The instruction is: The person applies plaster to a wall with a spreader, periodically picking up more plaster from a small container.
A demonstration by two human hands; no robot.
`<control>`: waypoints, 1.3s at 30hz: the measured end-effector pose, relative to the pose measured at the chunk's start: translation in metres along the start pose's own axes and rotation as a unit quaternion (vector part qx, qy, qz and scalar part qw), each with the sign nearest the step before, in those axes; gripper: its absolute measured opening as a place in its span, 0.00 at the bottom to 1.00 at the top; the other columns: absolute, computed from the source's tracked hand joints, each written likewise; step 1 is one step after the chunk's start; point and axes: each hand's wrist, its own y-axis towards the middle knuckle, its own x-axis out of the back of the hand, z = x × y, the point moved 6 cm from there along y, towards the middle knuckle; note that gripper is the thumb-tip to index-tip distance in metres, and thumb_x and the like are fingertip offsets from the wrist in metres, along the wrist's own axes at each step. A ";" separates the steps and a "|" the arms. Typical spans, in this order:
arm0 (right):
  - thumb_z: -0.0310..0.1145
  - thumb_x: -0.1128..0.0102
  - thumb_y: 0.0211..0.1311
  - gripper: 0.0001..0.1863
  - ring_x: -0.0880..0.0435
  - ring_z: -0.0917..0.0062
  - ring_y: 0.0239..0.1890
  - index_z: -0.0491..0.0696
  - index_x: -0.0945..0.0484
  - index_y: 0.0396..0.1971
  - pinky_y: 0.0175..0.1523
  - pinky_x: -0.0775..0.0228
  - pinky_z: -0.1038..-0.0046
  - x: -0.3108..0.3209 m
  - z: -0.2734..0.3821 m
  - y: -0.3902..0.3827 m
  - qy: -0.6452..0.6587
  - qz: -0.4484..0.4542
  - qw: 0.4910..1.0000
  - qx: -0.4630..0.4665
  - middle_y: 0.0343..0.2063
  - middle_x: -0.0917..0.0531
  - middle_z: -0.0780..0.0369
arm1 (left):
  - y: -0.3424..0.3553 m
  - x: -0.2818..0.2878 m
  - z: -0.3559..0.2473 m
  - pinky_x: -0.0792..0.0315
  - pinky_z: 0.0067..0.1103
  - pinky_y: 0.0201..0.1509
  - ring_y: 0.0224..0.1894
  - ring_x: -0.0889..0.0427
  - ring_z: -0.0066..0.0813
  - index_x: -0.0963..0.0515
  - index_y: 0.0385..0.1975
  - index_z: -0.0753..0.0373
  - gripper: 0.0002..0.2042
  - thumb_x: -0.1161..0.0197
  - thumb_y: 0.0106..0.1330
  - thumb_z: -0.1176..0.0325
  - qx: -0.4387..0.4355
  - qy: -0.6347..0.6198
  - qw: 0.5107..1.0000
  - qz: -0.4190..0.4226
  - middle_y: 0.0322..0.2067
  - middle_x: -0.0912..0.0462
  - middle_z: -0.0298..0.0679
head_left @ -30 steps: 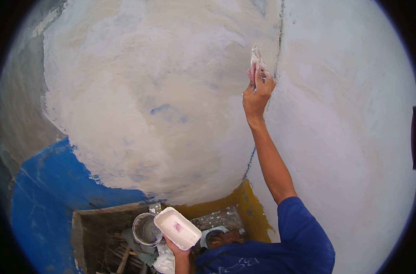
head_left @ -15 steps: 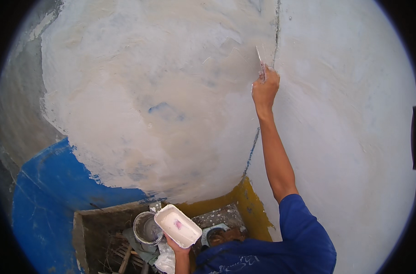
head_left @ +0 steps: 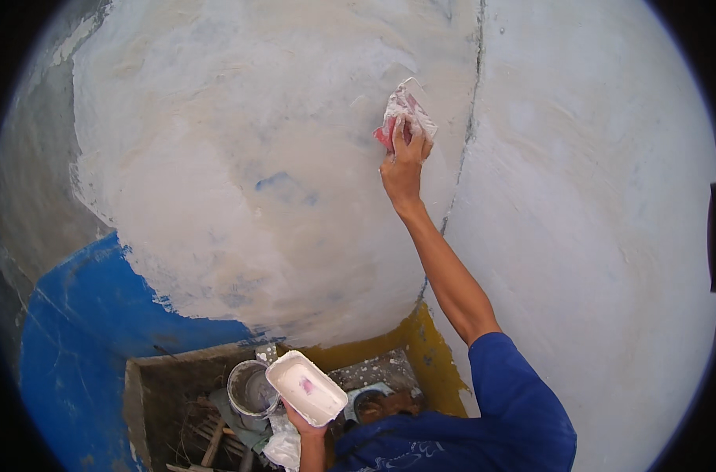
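Observation:
My right hand [head_left: 404, 169] is raised to the wall, gripping a flat spreader [head_left: 410, 101] smeared with white putty and showing patches of red. Its blade lies against or very close to the whitish wall [head_left: 311, 141], left of the dark corner crack [head_left: 470, 126]. Down low, my left hand [head_left: 301, 422] is closed on the side of a white rectangular tub [head_left: 331, 409]. Pale putty with a small pink spot lies in the tub. The fingers beneath the tub are mostly hidden.
A putty-stained bucket [head_left: 234, 397] stands left of the tub, above sticks [head_left: 213, 447] and a white bag [head_left: 282, 450]. A low concrete partition [head_left: 135, 409] borders them. Blue paint [head_left: 90, 315] covers the lower left wall; a yellow band [head_left: 437, 362] runs along the corner's foot.
My right hand has moved left from the corner crack, and the spreader has turned from edge-on to show its broad face. My left hand and the tub stay nearly still.

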 end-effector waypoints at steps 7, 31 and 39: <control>0.10 0.45 0.53 0.27 0.22 0.58 0.51 0.42 0.20 0.56 0.55 0.26 0.64 0.046 0.058 -0.019 0.171 -0.005 0.985 0.037 0.47 0.18 0.55 | -0.007 -0.018 -0.017 0.27 0.47 0.63 0.58 0.21 0.43 0.32 0.67 0.53 0.27 0.52 0.74 0.45 -0.042 0.049 0.998 -0.005 0.59 0.23 0.38; 0.12 0.47 0.54 0.29 0.33 0.53 0.60 0.38 0.26 0.60 0.62 0.35 0.56 0.002 0.044 0.062 -0.033 -0.059 0.997 0.038 0.56 0.27 0.52 | -0.003 0.008 -0.020 0.30 0.51 0.65 0.62 0.24 0.47 0.32 0.68 0.52 0.30 0.53 0.74 0.41 -0.001 -0.004 1.000 0.024 0.62 0.24 0.38; 0.19 0.45 0.58 0.17 0.20 0.55 0.46 0.38 0.18 0.48 0.53 0.28 0.61 0.072 0.031 0.093 0.123 -0.058 0.991 -0.003 0.41 0.16 0.50 | -0.009 0.002 -0.019 0.26 0.50 0.62 0.58 0.21 0.47 0.32 0.66 0.52 0.27 0.52 0.74 0.44 -0.024 0.017 0.999 -0.016 0.58 0.22 0.39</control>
